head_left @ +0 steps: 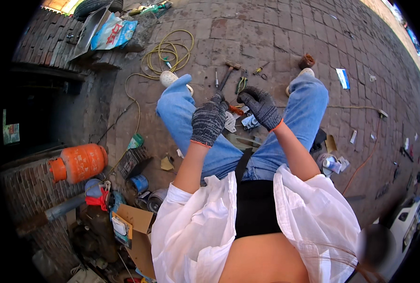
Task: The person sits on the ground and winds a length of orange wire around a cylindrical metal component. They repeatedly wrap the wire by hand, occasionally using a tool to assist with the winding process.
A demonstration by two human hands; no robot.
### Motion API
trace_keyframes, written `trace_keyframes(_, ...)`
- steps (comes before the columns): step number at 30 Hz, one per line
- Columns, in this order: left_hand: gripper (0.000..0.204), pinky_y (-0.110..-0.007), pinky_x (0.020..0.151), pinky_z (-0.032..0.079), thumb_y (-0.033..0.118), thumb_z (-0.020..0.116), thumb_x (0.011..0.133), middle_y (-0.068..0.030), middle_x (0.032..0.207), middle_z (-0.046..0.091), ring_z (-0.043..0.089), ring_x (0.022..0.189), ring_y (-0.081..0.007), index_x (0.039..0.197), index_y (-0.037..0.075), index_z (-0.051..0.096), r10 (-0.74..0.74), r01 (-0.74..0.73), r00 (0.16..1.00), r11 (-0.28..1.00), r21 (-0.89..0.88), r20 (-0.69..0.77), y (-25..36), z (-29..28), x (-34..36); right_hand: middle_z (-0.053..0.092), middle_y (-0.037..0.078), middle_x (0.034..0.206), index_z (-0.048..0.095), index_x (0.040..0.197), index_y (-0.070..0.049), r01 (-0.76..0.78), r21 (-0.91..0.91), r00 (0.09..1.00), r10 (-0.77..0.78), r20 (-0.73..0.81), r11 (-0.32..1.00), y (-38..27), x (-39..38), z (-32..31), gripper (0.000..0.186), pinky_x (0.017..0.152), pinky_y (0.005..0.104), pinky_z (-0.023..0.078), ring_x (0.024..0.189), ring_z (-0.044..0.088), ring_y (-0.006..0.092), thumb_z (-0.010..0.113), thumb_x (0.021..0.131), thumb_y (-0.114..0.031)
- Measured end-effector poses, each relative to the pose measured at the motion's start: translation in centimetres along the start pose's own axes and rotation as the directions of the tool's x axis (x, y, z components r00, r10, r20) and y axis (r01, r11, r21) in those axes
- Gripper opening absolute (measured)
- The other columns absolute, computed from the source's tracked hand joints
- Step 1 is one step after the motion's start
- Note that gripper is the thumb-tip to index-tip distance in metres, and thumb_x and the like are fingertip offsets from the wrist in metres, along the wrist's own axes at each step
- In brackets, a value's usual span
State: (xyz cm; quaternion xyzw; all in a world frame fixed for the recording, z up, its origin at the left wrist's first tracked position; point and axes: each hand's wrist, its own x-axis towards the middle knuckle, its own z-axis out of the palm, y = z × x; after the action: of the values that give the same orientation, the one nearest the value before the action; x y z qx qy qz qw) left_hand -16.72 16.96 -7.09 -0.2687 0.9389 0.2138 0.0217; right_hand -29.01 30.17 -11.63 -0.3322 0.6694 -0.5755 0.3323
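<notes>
My left hand [210,118], in a dark grey knitted glove, is closed, its fingertips hidden. Just beyond it lies a hammer [229,75], its handle reaching toward the glove; I cannot tell if they touch. My right hand [263,108], gloved alike, is curled shut a little apart from the left. Whatever either hand holds is hidden. Between and below them show a rust-orange piece [237,110], a white perforated piece [230,122] and a silvery metal part [250,122]. Pliers [241,84] with yellowish-green handles lie beyond the right hand, near a metal rod-shaped tool [216,78].
A coiled yellow hose [170,53] lies on the brick ground [285,33] at the far left. An orange gas cylinder [83,162], a blue can [139,183] and an open cardboard box [139,221] stand left. A rusty round can [306,61] is beyond my right foot.
</notes>
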Motion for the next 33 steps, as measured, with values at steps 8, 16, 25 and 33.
trace_keyframes(8, 0.013, -0.028, 0.066, 0.049, 0.013, 0.057, 0.088, -0.0064, 0.085, 0.064, 0.061, 0.072, -0.0163, 0.096, 0.003, 0.058, 0.005, 0.340, 0.939, -0.171, -0.925, 0.344, -3.3, 1.6, 0.3, 0.063, 0.012, 0.097, 0.060, 0.106, -0.003, 0.184, -0.093, 0.964, -0.161, 0.210, 0.979, 5.7, -1.8, 0.6, 0.030, 0.082, 0.0325, 0.047, 0.086, 0.061, 0.0252, 0.053, 0.090, -0.027)
trace_keyframes(16, 0.014, -0.033, 0.062, 0.048, 0.015, 0.056, 0.087, -0.0113, 0.075, 0.061, 0.060, 0.070, -0.0194, 0.091, 0.001, 0.058, -0.093, -0.063, 0.954, 0.865, -0.497, -0.283, -2.9, 4.5, 1.6, 0.063, 0.013, 0.100, 0.060, 0.108, -0.005, 0.119, -0.365, 0.965, -0.020, 0.262, 0.923, 1.0, -2.1, 2.8, 0.032, 0.082, 0.0346, 0.047, 0.091, 0.062, 0.0231, 0.054, 0.088, -0.028)
trace_keyframes(25, 0.015, -0.027, 0.065, 0.049, 0.016, 0.062, 0.085, -0.0024, 0.079, 0.062, 0.060, 0.074, -0.0128, 0.091, 0.002, 0.060, -0.030, 0.161, 0.970, 0.823, -0.545, 0.241, -4.9, 5.3, 0.5, 0.064, 0.012, 0.095, 0.060, 0.104, -0.002, -0.116, -0.111, 0.958, 0.141, 0.251, 0.987, 4.0, 0.4, -0.2, 0.035, 0.080, 0.0330, 0.047, 0.086, 0.060, 0.0223, 0.053, 0.088, -0.032)
trace_keyframes(33, 0.005, -0.021, 0.055, 0.044, 0.007, 0.061, 0.085, -0.0015, 0.077, 0.057, 0.054, 0.065, -0.0100, 0.090, 0.006, 0.059, -0.001, 0.006, 1.000, 0.290, -0.957, 0.005, -6.0, 8.9, 0.7, 0.063, 0.009, 0.089, 0.062, 0.102, -0.003, -0.484, 0.085, 0.824, 0.421, 0.379, 0.871, 3.3, -1.3, 1.5, 0.031, 0.071, 0.0293, 0.049, 0.078, 0.060, 0.0158, 0.057, 0.086, -0.029)
